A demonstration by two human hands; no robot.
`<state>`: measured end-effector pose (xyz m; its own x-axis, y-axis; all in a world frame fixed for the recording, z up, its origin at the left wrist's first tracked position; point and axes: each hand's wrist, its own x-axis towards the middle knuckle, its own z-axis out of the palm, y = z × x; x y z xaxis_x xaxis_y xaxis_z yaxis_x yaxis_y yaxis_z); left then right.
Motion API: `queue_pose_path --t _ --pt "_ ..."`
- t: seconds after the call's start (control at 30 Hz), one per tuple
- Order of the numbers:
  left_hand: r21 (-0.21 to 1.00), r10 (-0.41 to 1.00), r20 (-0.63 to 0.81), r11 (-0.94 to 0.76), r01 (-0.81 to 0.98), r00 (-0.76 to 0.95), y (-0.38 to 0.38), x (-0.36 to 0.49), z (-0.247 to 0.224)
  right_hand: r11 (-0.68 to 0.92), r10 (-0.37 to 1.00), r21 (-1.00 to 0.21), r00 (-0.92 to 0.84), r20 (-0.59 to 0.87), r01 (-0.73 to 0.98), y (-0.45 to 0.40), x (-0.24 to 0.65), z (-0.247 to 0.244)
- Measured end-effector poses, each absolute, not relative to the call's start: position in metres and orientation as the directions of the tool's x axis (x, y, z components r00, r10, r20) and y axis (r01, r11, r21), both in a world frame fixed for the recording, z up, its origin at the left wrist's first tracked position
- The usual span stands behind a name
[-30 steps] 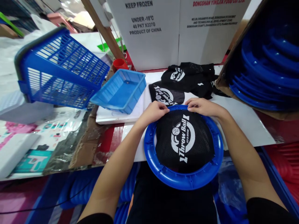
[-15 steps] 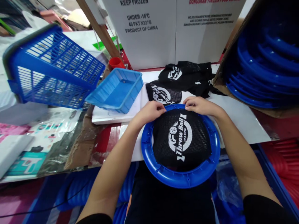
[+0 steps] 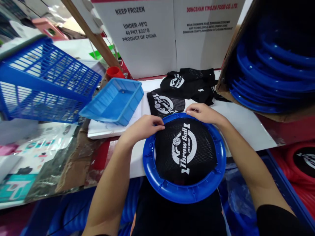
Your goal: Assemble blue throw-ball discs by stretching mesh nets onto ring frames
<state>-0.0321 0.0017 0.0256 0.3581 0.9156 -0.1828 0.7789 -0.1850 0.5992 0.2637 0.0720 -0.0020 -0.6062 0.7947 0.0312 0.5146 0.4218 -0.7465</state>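
A blue plastic ring lies in front of me, its near side over my lap and its far side at the table edge. Black mesh fabric with white "Throw Ball" print fills its middle. At the ring's upper left, my left hand is closed, thumb and fingertips pinching the mesh edge along the inner rim. My right hand grips the far rim, fingertips closed on it. What lies under its fingers is hidden. More printed black mesh pieces lie heaped just beyond the ring.
A light blue tray and a red cup sit left of the mesh heap. A blue basket leans farther left. On the right, a carton holds stacked blue rings; red rings lie below. White cartons stand behind.
My left hand has slid left and down along the ring, from the far rim to its upper left. My right hand stays on the far rim. The whole view has shifted slightly.
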Motion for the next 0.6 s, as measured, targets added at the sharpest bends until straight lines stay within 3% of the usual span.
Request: queue_pose_path --t 0.43,0.6 --pt "0.595 0.959 -0.217 -0.02 0.803 0.184 -0.005 -0.015 0.031 0.615 0.656 -0.668 -0.741 0.139 0.419 0.07 0.255 -0.007" --pt "0.586 0.951 -0.237 -0.021 0.81 0.196 0.0 -0.019 0.027 0.675 0.624 -0.603 -0.765 0.16 0.424 0.068 0.256 -0.01"
